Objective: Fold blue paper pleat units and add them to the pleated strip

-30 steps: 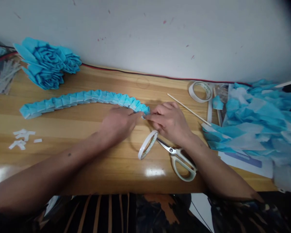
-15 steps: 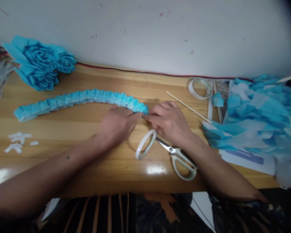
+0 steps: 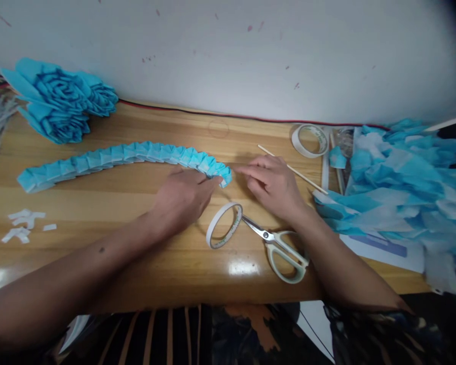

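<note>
A long strip of pleated blue crepe paper (image 3: 137, 152) curves across the table. At its right end, the fingers of my left hand (image 3: 182, 195) are closed on it, with a small white patch showing beside the fingertips. Just right of that end, apart from the paper, is my right hand (image 3: 273, 182). Its index finger stretches toward the strip and the other fingers are loosely bent, with nothing visible in them. Below the hands a narrow roll of white tape (image 3: 213, 230) stands on edge. Its rim meets the tips of the scissors (image 3: 281, 253).
Blue paper roses (image 3: 64, 94) sit at the back left, and white tape pieces (image 3: 23, 220) at the front left. A wider tape roll (image 3: 298, 142), a thin stick (image 3: 300, 175) and a heap of blue-white paper (image 3: 399, 177) occupy the right. A cable (image 3: 213, 112) runs along the wall.
My right hand has drawn back to the right, off the strip's end, and its index finger has straightened. My left hand stays on the strip. The whole view has shifted slightly.
</note>
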Motion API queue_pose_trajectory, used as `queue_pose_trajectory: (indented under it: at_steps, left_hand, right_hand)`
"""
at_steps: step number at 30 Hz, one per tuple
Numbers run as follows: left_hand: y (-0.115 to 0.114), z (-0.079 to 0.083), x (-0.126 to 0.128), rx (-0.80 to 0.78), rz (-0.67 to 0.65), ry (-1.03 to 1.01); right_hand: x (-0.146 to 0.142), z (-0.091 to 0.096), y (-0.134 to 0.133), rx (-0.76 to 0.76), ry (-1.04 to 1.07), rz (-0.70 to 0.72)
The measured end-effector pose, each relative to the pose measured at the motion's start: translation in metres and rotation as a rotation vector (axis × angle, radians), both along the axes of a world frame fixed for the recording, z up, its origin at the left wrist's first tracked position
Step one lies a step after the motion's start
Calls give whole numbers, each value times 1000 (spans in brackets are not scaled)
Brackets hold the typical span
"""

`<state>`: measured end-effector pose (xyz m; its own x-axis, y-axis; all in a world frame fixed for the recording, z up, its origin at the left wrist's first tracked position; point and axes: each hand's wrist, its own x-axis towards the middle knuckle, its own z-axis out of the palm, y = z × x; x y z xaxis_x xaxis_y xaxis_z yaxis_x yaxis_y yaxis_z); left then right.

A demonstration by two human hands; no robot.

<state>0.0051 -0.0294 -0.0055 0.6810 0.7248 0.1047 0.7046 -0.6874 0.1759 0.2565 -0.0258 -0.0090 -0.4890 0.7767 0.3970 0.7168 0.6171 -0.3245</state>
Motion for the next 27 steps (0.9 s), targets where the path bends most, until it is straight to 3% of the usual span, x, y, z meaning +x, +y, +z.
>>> queue_pose_trajectory:
  at_steps: [13, 21, 27]
  left_hand:
    - [0, -6, -7, 56, -70, -142]
    - [0, -4, -8, 38, -72, -97]
    - [1, -7, -11, 83, -100, -179]
  right_hand:
    - [-5, -11, 5, -59, -66, -17]
    - [-4, -11, 5, -56, -50, -20]
    - [-5, -11, 5, -42, -106, -8]
